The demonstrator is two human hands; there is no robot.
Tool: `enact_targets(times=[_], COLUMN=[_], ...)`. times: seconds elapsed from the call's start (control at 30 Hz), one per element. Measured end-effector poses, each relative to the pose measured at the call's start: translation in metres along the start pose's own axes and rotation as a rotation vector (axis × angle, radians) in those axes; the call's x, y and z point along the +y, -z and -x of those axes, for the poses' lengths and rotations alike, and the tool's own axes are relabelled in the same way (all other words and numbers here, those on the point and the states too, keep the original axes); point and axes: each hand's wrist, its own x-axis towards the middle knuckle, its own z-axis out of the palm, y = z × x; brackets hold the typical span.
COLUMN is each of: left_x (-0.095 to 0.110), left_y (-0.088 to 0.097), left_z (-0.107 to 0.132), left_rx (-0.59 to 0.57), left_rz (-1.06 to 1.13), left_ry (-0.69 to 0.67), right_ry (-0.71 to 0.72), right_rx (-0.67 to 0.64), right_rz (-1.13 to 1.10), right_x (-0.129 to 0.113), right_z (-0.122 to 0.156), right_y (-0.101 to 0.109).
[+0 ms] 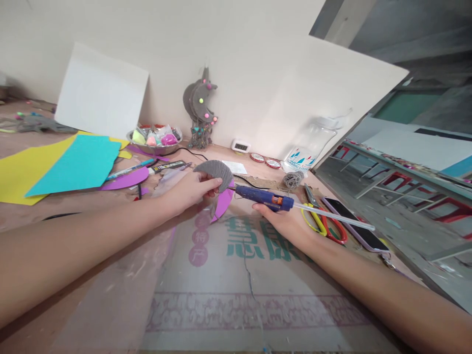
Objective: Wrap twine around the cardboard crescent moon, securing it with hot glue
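Observation:
My left hand (195, 189) pinches a crescent moon shape (216, 172) wound with grey yarn, its lower part still bare purple (223, 204). In my right hand (282, 219) is a blue glue gun (258, 194), with a long clear glue stick (335, 216) sticking out of its back. The gun's nozzle points left and sits close to the edge of the crescent; whether it touches cannot be made out. Beyond the gun lies a ball of grey yarn (294, 180). A loose strand of yarn (248, 270) trails over the printed board below my hands.
Scissors (324, 221) and a phone (356, 223) lie at the right edge. Yellow sheets (22, 169) and a turquoise sheet (77, 164) are at left, near a metal bowl (177, 140) of coloured clay. A finished moon ornament (201, 101), small clock (241, 145) and glass jar (309, 142) stand behind.

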Motion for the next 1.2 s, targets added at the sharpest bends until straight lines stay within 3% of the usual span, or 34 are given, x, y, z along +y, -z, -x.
enact_targets(times=[1.2], left_x=[-0.0009], left_y=[-0.0014], left_z=[0.0008], left_rx=[-0.042], left_rz=[0.064], left_ry=[0.006], right_ry=[0.017], right_rx=[0.059], right_rz=[-0.013], right_x=[0.0058], right_z=[-0.0047], right_y=[0.0022])
